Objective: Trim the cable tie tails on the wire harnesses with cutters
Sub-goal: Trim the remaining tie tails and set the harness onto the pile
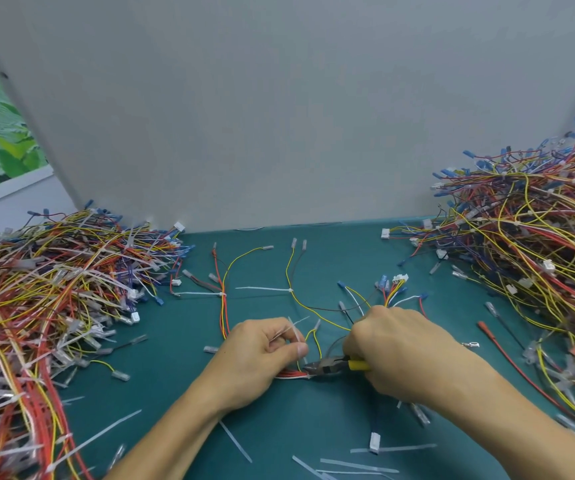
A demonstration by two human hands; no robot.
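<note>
left hand (pixel 262 344) pinches cable tie tail (pixel 296 332) | right hand (pixel 393 348) grips yellow-handled cutters (pixel 327 366)

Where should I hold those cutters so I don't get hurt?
By the yellow handles, coming from the right, as the right hand does. The cutters lie low with their dark sharp nose pointing left at the red wires, so keep fingers off that end.

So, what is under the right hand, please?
The cutters: their dark head and a piece of yellow handle stick out from under the right hand. Coloured wires also run beneath it. The rest of the handles is covered.
</note>
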